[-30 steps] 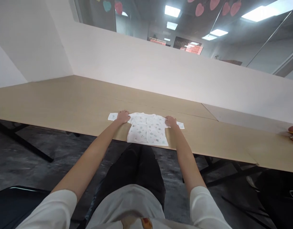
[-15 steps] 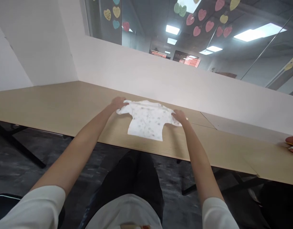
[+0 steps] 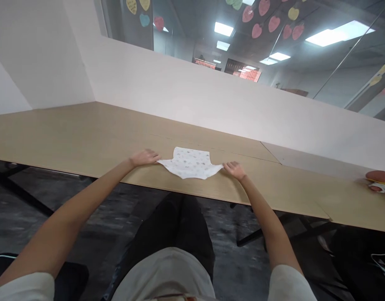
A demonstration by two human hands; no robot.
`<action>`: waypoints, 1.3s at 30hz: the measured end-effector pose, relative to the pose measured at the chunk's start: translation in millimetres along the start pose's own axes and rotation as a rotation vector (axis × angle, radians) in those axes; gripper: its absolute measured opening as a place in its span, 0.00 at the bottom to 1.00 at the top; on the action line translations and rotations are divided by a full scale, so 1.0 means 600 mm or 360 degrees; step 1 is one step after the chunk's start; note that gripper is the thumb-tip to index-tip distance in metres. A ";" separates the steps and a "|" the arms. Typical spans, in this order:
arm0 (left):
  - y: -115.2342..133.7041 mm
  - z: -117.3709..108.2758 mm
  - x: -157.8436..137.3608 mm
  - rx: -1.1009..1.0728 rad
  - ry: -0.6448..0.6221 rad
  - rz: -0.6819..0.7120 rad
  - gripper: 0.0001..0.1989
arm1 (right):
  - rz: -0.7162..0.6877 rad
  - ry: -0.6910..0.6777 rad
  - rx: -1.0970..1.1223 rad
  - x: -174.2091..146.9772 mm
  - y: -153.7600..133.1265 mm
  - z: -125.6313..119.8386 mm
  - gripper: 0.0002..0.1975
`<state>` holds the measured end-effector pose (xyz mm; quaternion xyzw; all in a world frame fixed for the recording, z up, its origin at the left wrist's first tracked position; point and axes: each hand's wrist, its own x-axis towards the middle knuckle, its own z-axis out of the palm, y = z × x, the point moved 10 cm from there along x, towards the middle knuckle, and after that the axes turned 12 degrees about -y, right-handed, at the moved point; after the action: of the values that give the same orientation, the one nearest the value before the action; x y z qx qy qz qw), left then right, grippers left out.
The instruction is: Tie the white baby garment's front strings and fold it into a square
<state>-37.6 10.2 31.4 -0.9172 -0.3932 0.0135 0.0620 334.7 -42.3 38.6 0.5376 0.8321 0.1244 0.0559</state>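
Observation:
A small white baby shirt (image 3: pixel 192 163) with a scattered print is stretched sideways over the tabletop, close to the front edge. Its straight hem points to the wall and its neck side faces me. My left hand (image 3: pixel 145 157) is closed on the end of one sleeve. At the opposite side, my right hand (image 3: pixel 234 169) pinches the other sleeve end. The fingertips partly cover both sleeve ends.
The long wooden table (image 3: pixel 70 133) runs along a white wall (image 3: pixel 167 96) below a glass window with paper hearts. A red, yellow and white object (image 3: pixel 380 180) lies at the table's right. Seams cross the tabletop.
The shirt has turned end for end: its neck side was by the wall and now faces me. Both hands have come nearer to me, each on a sleeve.

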 end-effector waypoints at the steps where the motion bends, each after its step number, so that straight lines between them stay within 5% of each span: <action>1: 0.007 0.017 -0.013 -0.0027 -0.0001 0.0020 0.12 | -0.0057 -0.0032 0.0015 -0.015 -0.011 0.017 0.17; 6: -0.014 0.051 -0.065 -0.0098 0.0069 -0.0188 0.15 | -0.0030 -0.0096 0.0073 -0.081 -0.012 0.057 0.13; 12: -0.098 0.068 -0.099 -0.0389 0.0097 -0.0686 0.22 | 0.0547 -0.0053 0.0131 -0.124 0.058 0.082 0.16; 19: -0.158 0.091 -0.125 -0.0881 0.0240 -0.0987 0.22 | 0.1047 0.0149 0.0675 -0.157 0.125 0.104 0.23; 25: -0.149 0.099 -0.114 -0.1026 0.0174 -0.0812 0.30 | 0.1410 0.0279 0.1135 -0.193 0.160 0.123 0.23; 29: -0.122 0.087 -0.101 -0.0659 0.0116 -0.0644 0.35 | 0.1345 0.0290 0.1262 -0.188 0.154 0.125 0.23; 34: -0.124 0.087 -0.098 -0.0573 0.0083 -0.0738 0.31 | 0.1311 0.0269 0.1346 -0.180 0.156 0.134 0.22; 39: -0.137 0.093 -0.104 -0.0964 0.0170 -0.0766 0.27 | 0.1276 0.0731 0.1519 -0.151 0.144 0.072 0.20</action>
<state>-143.8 26.9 -15.0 -0.7749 -0.5796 -0.1659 -0.1899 458.1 -84.7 16.3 0.7312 0.5221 -0.1352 -0.4178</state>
